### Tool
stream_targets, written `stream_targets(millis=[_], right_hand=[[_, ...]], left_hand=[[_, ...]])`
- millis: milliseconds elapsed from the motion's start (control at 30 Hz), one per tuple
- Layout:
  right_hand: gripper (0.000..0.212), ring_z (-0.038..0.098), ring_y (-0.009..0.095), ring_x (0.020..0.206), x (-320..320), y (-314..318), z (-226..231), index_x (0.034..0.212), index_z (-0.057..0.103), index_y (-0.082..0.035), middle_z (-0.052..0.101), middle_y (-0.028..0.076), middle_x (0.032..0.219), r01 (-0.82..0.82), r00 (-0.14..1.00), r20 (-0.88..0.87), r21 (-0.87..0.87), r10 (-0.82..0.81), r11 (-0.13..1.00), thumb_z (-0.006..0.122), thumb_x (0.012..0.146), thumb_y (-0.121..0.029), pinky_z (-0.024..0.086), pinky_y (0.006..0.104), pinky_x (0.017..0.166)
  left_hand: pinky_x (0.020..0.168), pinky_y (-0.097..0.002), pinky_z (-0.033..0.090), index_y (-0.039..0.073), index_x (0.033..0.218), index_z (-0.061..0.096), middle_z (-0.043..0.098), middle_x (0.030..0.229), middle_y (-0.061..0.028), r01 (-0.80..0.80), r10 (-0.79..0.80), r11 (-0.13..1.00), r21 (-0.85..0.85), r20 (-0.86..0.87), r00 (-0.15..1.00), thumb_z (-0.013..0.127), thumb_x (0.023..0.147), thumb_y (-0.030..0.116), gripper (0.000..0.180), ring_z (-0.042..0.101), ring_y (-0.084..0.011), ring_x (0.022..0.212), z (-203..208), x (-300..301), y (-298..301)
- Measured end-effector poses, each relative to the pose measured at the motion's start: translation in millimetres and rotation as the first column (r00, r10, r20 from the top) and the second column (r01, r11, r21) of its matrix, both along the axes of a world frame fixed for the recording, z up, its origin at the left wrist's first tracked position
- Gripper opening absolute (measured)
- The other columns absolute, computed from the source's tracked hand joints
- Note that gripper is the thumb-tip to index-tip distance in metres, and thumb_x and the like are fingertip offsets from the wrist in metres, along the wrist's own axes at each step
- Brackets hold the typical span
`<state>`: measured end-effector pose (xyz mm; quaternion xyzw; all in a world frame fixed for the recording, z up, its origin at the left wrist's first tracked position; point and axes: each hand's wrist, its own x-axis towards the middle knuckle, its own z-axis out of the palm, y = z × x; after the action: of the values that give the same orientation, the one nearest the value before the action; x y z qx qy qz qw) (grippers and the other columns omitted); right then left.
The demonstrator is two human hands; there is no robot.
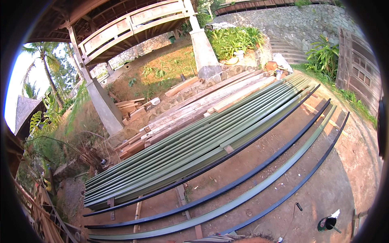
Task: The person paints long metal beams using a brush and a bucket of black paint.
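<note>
On bare ground [219,178] below a raised wooden building [139,18], a stack of long green beams [194,139] is found laid lengthwise. Rough wooden planks [194,107] are piled along its far side. Nearer the wearer, a dark bar [243,180] and a pale green bar [251,192] are set apart, side by side, across wooden crosspieces. A dark container [327,224] is noted at lower right, with a small dark-handled item [299,206] left of it. Both hands are out of view; whether spread or pressed together cannot be told.
</note>
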<state>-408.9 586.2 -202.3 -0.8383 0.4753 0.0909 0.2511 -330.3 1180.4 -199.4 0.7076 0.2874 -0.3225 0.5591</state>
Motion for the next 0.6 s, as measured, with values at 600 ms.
stream_targets(millis=[600], right_hand=[[0.055,0.072,0.044,0.102,10,-215,-33,0.109,0.069,0.011,0.072,0.033,0.103,0.589,0.8,-0.098,0.314,-0.591,0.745,0.077,0.08,-0.036,0.058,0.0506,0.088]], left_hand=[[0.074,-0.0317,0.054,0.006,0.142,0.053,0.072,0.114,-0.0123,0.353,-0.356,0.934,0.05,0.163,0.92,0.06,0.104,0.036,0.049,0.072,-0.0224,0.094,25,276,-297]])
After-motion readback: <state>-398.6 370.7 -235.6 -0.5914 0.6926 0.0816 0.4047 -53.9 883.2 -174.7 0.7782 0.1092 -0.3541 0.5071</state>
